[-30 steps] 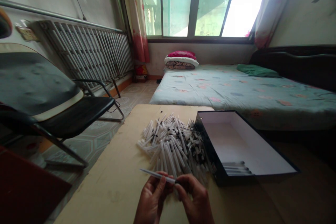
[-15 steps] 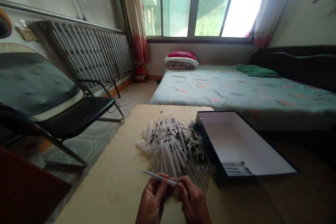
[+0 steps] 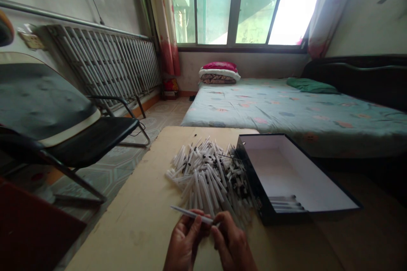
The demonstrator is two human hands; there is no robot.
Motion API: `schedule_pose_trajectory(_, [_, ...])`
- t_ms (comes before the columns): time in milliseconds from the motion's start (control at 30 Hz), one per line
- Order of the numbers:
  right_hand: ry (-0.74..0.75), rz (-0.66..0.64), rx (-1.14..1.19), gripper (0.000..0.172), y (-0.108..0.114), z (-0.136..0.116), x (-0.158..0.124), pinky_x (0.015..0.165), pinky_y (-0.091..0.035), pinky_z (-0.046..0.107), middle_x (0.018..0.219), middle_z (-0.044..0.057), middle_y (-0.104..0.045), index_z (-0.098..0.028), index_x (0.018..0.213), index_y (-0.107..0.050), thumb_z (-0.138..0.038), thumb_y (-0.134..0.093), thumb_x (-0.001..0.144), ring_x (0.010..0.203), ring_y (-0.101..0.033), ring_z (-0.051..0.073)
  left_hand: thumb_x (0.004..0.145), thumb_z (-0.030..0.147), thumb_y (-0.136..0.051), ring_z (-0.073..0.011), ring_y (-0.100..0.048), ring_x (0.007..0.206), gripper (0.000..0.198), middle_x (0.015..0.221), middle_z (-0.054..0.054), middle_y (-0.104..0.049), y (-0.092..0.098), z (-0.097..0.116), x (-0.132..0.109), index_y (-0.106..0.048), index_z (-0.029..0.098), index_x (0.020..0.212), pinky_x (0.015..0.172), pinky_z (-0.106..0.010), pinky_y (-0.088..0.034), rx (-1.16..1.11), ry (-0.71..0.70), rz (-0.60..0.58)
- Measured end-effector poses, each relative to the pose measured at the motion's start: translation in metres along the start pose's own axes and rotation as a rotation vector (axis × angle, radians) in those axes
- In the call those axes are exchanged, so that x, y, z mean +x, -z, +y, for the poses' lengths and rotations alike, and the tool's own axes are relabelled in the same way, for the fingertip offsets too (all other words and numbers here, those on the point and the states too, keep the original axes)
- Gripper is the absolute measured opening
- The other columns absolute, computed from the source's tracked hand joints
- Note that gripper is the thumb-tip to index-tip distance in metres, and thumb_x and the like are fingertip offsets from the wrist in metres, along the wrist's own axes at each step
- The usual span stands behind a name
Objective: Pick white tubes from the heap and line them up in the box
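Pen [image 3: 184,211], slim and pale, lies slantwise over the near part of the counter [image 3: 140,216], its narrow tip toward the left edge. The left hand [image 3: 186,237] has its grip closed around the barrel, thumb on top. The right hand [image 3: 235,237] has thumb and forefinger at the other end; whether that grip is pinched tight on some small dark part or merely touching, I cannot tell, as the spot is tiny and shadowed.

The step in hand looks to be work on that rear end, perhaps pressing or twisting a plug into place. The next move, I would judge, calls for a firm left hold and a straight push from the right fingertips, so that the barrel does not slip or bend.

Beyond the hands, a loose heap of white tubes [image 3: 203,184] spreads toward the far edge of the counter, with small dark pieces [image 3: 240,180] on its right side. An open dark box [image 3: 280,169] with a pale lining sits by the counter's right edge (it may overhang; the shadow hides this). Several finished-looking pens [image 3: 288,204] lie side by side along its near wall.

No brand, label or lettering can be read on any of these.
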State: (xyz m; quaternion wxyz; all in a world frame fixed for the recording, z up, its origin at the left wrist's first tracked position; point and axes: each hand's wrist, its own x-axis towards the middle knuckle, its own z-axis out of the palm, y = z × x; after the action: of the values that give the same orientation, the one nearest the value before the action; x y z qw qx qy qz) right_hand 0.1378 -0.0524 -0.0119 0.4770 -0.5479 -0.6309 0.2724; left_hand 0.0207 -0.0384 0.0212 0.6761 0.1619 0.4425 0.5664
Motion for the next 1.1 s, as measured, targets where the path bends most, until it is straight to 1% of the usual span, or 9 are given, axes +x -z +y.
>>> schedule_pose_trajectory(67, [-0.032, -0.019, 0.016, 0.036, -0.0012, 0.0003, -0.0011, 0.043, -0.034, 0.018, 0.048, -0.004, -0.05, -0.021, 0.075, -0.05, -0.048, -0.033, 0.092, 0.039, -0.05, 0.01, 0.054, 0.028, -0.082, -0.0176, -0.065, 0.065, 0.03, 0.072, -0.008, -0.073, 0.0006, 0.0004, 0.0, -0.065, 0.014, 0.075, 0.065, -0.028, -0.049, 0.009, 0.005, -0.018])
schedule_pose_trajectory(200, [-0.145, -0.079, 0.089, 0.044, -0.0019, 0.0013, -0.0023, 0.036, -0.029, 0.017, 0.038, -0.007, -0.04, -0.022, 0.062, -0.044, -0.047, -0.027, 0.094, 0.03, -0.041, 0.008, 0.054, 0.027, -0.082, -0.0167, -0.064, 0.062, 0.029, 0.072, -0.008, -0.072, -0.0006, 0.0012, -0.0016, -0.066, 0.014, 0.075, 0.064, -0.028, -0.049, 0.01, 0.025, -0.043])
schedule_pose_trajectory(367, [-0.026, -0.002, 0.052, 0.033, -0.0027, 0.0028, -0.0016, 0.041, -0.035, 0.016, 0.046, -0.005, -0.05, -0.02, 0.081, -0.052, -0.049, -0.037, 0.091, 0.037, -0.05, 0.01, 0.053, 0.03, -0.083, -0.0183, -0.065, 0.065, 0.031, 0.07, -0.007, -0.072, -0.0015, 0.0019, -0.0004, -0.065, 0.015, 0.074, 0.065, -0.029, -0.049, 0.015, 0.009, -0.009])
schedule_pose_trajectory(433, [-0.023, -0.014, 0.055, 0.033, -0.0034, 0.0034, -0.0018, 0.04, -0.033, 0.016, 0.045, -0.005, -0.05, -0.021, 0.078, -0.051, -0.048, -0.037, 0.091, 0.036, -0.05, 0.009, 0.053, 0.029, -0.082, -0.0178, -0.065, 0.064, 0.03, 0.07, -0.007, -0.072, -0.0014, 0.0018, -0.0004, -0.066, 0.015, 0.074, 0.065, -0.028, -0.049, 0.026, 0.002, -0.01])
schedule_pose_trajectory(567, [-0.128, -0.094, 0.087, 0.043, -0.0024, 0.0036, -0.0026, 0.035, -0.028, 0.016, 0.037, -0.007, -0.043, -0.021, 0.065, -0.047, -0.047, -0.029, 0.094, 0.029, -0.042, 0.007, 0.054, 0.027, -0.082, -0.0158, -0.063, 0.059, 0.029, 0.07, -0.007, -0.072, -0.0005, 0.0006, -0.0009, -0.066, 0.014, 0.074, 0.063, -0.028, -0.049, 0.032, 0.002, -0.052])
schedule_pose_trajectory(700, [-0.068, -0.07, 0.024, 0.036, 0.0001, 0.0037, -0.0016, 0.042, -0.034, 0.017, 0.046, -0.006, -0.048, -0.02, 0.078, -0.05, -0.048, -0.033, 0.092, 0.038, -0.051, 0.01, 0.058, 0.027, -0.08, -0.0174, -0.065, 0.066, 0.027, 0.073, -0.007, -0.072, 0.0, 0.0003, -0.0008, -0.065, 0.014, 0.077, 0.067, -0.029, -0.049, 0.024, -0.003, -0.037])
schedule_pose_trajectory(767, [-0.032, -0.062, 0.009, 0.032, 0.0003, 0.0044, -0.0012, 0.044, -0.035, 0.017, 0.05, -0.006, -0.049, -0.02, 0.085, -0.049, -0.047, -0.034, 0.092, 0.041, -0.052, 0.01, 0.059, 0.028, -0.08, -0.0173, -0.065, 0.067, 0.027, 0.073, -0.007, -0.072, -0.0002, 0.0009, -0.0009, -0.065, 0.014, 0.077, 0.068, -0.028, -0.049, 0.031, -0.01, -0.03])
schedule_pose_trajectory(967, [-0.084, -0.118, 0.044, 0.041, -0.0009, 0.0058, -0.0018, 0.039, -0.029, 0.017, 0.04, -0.007, -0.043, -0.022, 0.065, -0.044, -0.043, -0.027, 0.095, 0.033, -0.044, 0.008, 0.059, 0.026, -0.08, -0.0151, -0.063, 0.06, 0.027, 0.072, -0.008, -0.072, 0.0004, 0.0008, -0.0013, -0.065, 0.014, 0.077, 0.064, -0.028, -0.049, 0.047, -0.008, -0.074])
schedule_pose_trajectory(1100, [-0.023, -0.064, -0.021, 0.035, -0.001, 0.0061, -0.0023, 0.042, -0.033, 0.017, 0.047, -0.005, -0.049, -0.02, 0.08, -0.051, -0.047, -0.033, 0.092, 0.039, -0.051, 0.01, 0.06, 0.027, -0.079, -0.0171, -0.065, 0.067, 0.027, 0.072, -0.007, -0.072, 0.002, -0.0008, 0.0003, -0.065, 0.014, 0.078, 0.067, -0.029, -0.049, 0.037, -0.017, -0.055])
